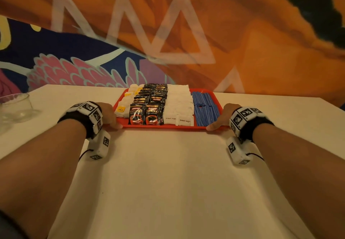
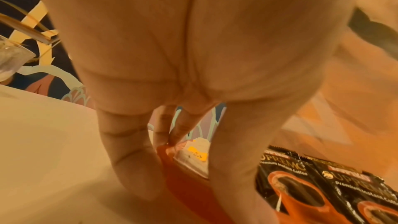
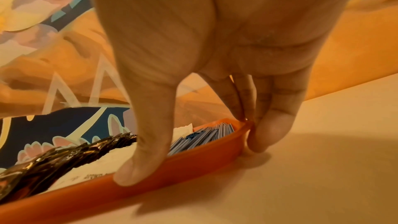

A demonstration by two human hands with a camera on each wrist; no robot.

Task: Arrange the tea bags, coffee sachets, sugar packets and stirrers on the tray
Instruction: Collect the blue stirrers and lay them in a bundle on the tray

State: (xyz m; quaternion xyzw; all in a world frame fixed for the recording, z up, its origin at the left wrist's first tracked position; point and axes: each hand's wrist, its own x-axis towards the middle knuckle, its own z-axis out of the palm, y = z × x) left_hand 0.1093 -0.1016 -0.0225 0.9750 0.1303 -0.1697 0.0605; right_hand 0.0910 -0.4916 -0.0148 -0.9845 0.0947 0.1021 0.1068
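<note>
A red tray (image 1: 162, 127) lies on the cream table (image 1: 168, 173). It holds four rows: white tea bags (image 1: 123, 106) at the left, black coffee sachets (image 1: 149, 111), white sugar packets (image 1: 179, 104) and blue stirrers (image 1: 205, 108) at the right. My left hand (image 1: 110, 116) grips the tray's near left corner, thumb on the front rim. My right hand (image 1: 221, 117) grips the near right corner the same way. In the right wrist view the thumb presses the tray rim (image 3: 193, 159) and the fingers curl at its side edge, beside the stirrers (image 3: 204, 137).
A clear glass bowl (image 1: 16, 108) stands near the table's left edge. A painted wall rises just behind the tray's far side. Bare tabletop stretches between the tray and me.
</note>
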